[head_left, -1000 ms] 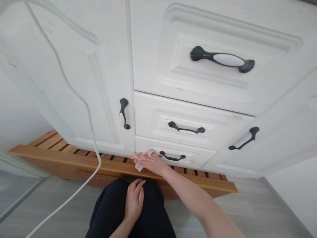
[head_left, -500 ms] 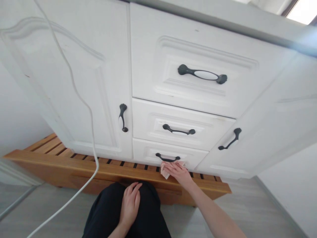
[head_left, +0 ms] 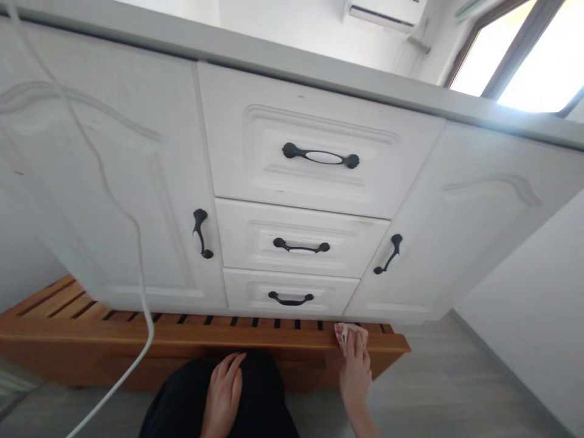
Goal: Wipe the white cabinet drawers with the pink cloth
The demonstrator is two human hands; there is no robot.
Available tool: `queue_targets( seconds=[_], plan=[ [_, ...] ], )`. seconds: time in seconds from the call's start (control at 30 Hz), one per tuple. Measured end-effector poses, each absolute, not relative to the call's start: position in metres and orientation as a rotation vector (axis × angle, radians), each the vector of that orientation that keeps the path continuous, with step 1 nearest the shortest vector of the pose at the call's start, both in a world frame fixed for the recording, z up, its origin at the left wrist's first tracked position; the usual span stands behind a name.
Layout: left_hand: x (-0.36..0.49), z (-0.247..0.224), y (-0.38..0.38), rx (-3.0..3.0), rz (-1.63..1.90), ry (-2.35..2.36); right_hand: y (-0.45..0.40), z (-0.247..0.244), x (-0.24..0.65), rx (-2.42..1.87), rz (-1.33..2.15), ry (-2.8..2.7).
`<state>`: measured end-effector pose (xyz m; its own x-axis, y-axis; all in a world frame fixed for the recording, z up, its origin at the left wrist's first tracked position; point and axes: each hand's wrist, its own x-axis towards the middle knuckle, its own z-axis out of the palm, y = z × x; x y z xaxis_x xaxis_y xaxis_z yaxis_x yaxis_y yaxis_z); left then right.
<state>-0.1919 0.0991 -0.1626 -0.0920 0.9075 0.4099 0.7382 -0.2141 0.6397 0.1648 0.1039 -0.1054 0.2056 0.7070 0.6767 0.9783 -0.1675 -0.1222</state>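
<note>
My right hand (head_left: 356, 368) presses a folded pink-and-white patterned cloth (head_left: 343, 334) onto the front rail of the slatted wooden bench (head_left: 191, 333), near its right end. The fingers lie over the cloth and hide part of it. On my dark-trousered lap rests my left hand (head_left: 223, 389), its fingers stretched out with nothing in them. Just behind the rail stands a white cabinet; its bottom drawer (head_left: 246, 301) is closed and has a dark curved handle (head_left: 291, 299).
A white cable (head_left: 142, 286) hangs down the left side, crossing in front of the cabinet and bench. Closed cabinet doors flank the drawers, with dark handles (head_left: 389, 254) sticking out. A window (head_left: 524, 55) and an air conditioner (head_left: 385, 13) show beyond the countertop.
My right hand and the cloth have moved from below the bottom drawer's handle rightward along the bench rail. The view has tilted up and shifted right. My left hand stays on my lap.
</note>
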Motion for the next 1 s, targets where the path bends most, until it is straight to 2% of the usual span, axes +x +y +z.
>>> queue_targets(
  seconds=[0.07,0.23,0.33,0.4,0.6,0.73,0.83,1.0],
  plan=[
    [-0.192,-0.161,0.099,1.975,1.175,1.825,0.105,-0.086,0.151,-1.871,-0.582,-1.570],
    [-0.191,-0.158,0.095,1.964,1.148,1.846,0.152,-0.001,0.132,-1.614,-0.518,-1.531],
    [-0.190,-0.161,0.095,1.945,1.180,1.854,0.178,0.015,0.130,-1.586,-0.587,-1.463],
    [-0.190,-0.164,0.095,1.937,1.200,1.858,0.181,0.001,0.129,-1.637,-0.629,-1.483],
    [-0.186,-0.161,0.092,1.966,1.171,1.851,0.140,-0.087,0.134,-1.799,-0.601,-1.647],
    [-0.188,-0.164,0.089,2.006,1.138,1.847,0.126,-0.108,0.142,-1.793,-0.587,-1.682],
    [-0.189,-0.169,0.088,2.022,1.125,1.872,0.120,-0.106,0.150,-1.689,-0.282,-1.613],
    [-0.155,-0.143,0.056,1.872,1.072,2.014,0.065,-0.101,0.163,-1.484,0.836,-1.118]
  ],
)
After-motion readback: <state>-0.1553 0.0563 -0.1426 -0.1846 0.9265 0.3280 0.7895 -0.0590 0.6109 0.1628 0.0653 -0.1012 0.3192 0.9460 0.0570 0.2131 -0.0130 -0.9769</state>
